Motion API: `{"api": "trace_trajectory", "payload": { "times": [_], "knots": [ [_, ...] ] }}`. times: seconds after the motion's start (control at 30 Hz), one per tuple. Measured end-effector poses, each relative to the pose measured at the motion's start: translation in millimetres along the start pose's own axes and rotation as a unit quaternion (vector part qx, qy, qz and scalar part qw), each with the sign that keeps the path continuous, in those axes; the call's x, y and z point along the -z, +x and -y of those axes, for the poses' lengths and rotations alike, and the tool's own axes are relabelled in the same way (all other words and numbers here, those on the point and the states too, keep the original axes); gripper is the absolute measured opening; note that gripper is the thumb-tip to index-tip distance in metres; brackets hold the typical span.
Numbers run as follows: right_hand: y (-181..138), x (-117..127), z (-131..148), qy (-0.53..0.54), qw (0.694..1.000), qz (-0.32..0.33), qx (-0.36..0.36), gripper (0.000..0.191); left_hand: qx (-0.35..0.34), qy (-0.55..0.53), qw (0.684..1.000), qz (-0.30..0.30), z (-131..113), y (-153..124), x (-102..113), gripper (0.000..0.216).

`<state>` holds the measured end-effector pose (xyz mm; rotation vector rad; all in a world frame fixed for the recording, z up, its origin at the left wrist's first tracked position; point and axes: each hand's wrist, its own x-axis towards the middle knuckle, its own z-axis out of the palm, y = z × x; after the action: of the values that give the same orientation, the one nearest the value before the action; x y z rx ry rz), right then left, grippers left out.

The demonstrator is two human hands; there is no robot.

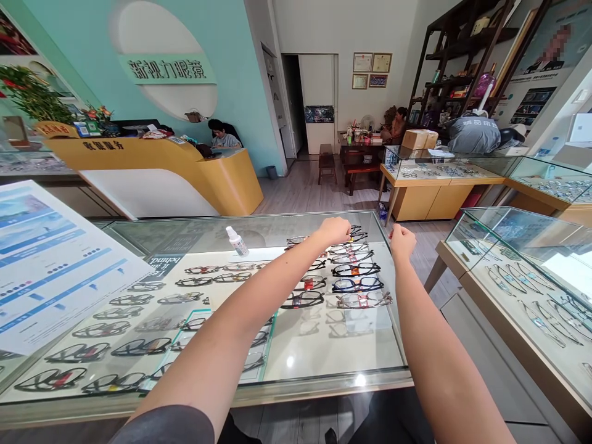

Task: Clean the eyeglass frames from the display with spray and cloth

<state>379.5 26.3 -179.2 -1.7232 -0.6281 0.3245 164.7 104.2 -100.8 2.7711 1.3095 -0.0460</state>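
Observation:
My left hand (335, 230) reaches across the glass display case (319, 364) to its far right part, fingers curled closed. Just beside its knuckles are dark-framed eyeglasses (357, 229); whether the fingers grip them is hidden. My right hand (402, 240) is closed near the case's right edge, and I cannot make out anything in it. Between my arms, eyeglasses lie in two columns, among them a black pair (356, 269), a blue pair (357, 284) and a clear pair with a red tag (364, 300). A white spray bottle (237, 242) stands left of my left forearm.
More eyeglasses (78, 353) fill the case's left side, some on a green-edged tray (267, 351). A printed sheet (60, 265) juts in at left. Another glass case (522, 296) stands to my right. Beyond are a yellow counter (240, 179) with a seated person and a table (361, 147).

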Motion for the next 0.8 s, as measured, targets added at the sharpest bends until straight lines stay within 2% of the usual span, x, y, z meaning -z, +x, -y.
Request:
{"api": "trace_trajectory", "payload": {
  "times": [0.23, 0.43, 0.5, 0.57, 0.67, 0.8],
  "knots": [
    [2, -1, -3, 0.008, 1.000, -0.004, 0.000, 0.032, -0.008, -0.030, 0.999, -0.039, -1, -1, -3, 0.024],
    [2, -1, -4, 0.015, 1.000, -0.003, 0.010, 0.034, -0.012, -0.107, 0.987, -0.121, 0, -22, 18, 0.032],
    [1, -1, -4, 0.015, 1.000, -0.006, 0.019, 0.033, -0.004, -0.172, 0.971, -0.165, 4, -37, 25, 0.035],
    [-1, 1, -2, 0.013, 0.999, -0.007, 0.033, 0.033, 0.004, -0.281, 0.934, -0.222, 9, -58, 27, 0.032],
    [-4, 7, 6, 0.007, 0.998, -0.006, 0.056, 0.033, 0.014, -0.436, 0.852, -0.289, 22, -99, 24, 0.030],
    [-20, 9, 33, 0.004, 0.995, 0.014, 0.102, 0.036, 0.030, -0.562, 0.760, -0.324, 45, -160, 11, 0.034]
  ]
}}
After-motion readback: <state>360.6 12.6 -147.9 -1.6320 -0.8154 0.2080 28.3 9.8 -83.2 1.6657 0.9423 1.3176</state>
